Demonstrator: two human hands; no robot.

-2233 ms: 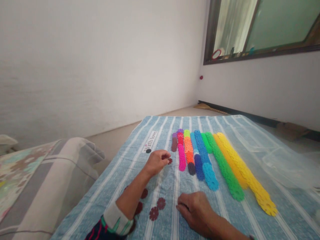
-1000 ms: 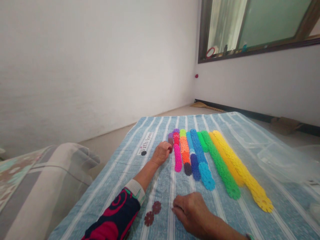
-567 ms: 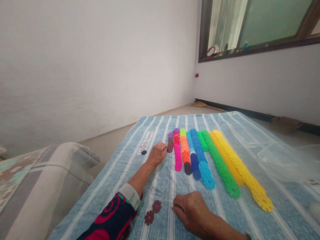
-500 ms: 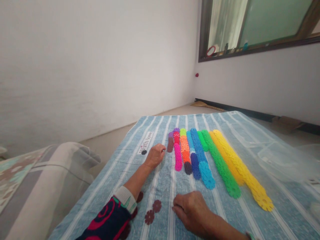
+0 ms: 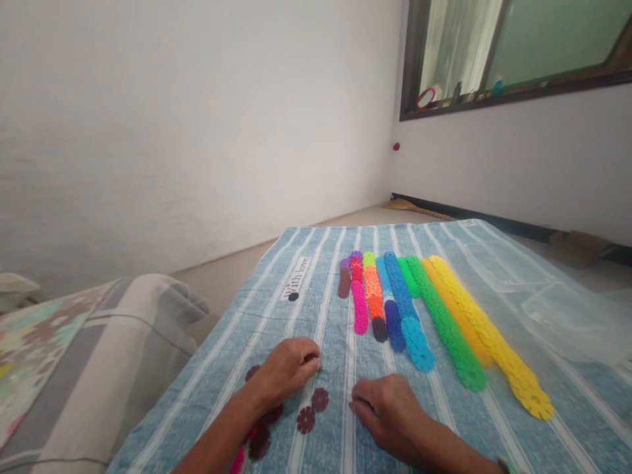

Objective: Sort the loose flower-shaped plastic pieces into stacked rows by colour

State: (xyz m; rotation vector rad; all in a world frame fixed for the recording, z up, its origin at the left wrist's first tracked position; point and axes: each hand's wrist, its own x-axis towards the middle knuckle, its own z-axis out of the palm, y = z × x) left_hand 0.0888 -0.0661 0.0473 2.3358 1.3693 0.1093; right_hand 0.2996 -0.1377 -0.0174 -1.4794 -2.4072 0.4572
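Observation:
My left hand [image 5: 289,368] is curled just above the cloth, partly over some dark brown flower-shaped discs [image 5: 259,445]. A dark spot shows between its thumb and fingers, shadow or a piece. Two more brown flower discs [image 5: 313,409] lie beside it, edges close together. My right hand [image 5: 388,407] rests closed on the cloth to their right, thumb against the fingers; whatever it may hold is hidden. Beyond the hands, overlapping discs form coloured rows: a short brown row [image 5: 344,283], a pink row [image 5: 360,308], an orange row [image 5: 374,286], a blue row [image 5: 399,283], a green row [image 5: 444,322] and a yellow row [image 5: 494,336].
A striped blue cloth [image 5: 237,342] covers the table. One black disc [image 5: 293,297] lies by the printed lettering. A clear plastic container [image 5: 567,322] stands at the right. Left of the table is a fabric-covered surface [image 5: 123,355]; walls and a window [image 5: 543,46] are behind.
My left hand has drawn back from near the brown row to the loose brown discs. My right hand has stayed nearly still on the cloth. The view has shifted slightly.

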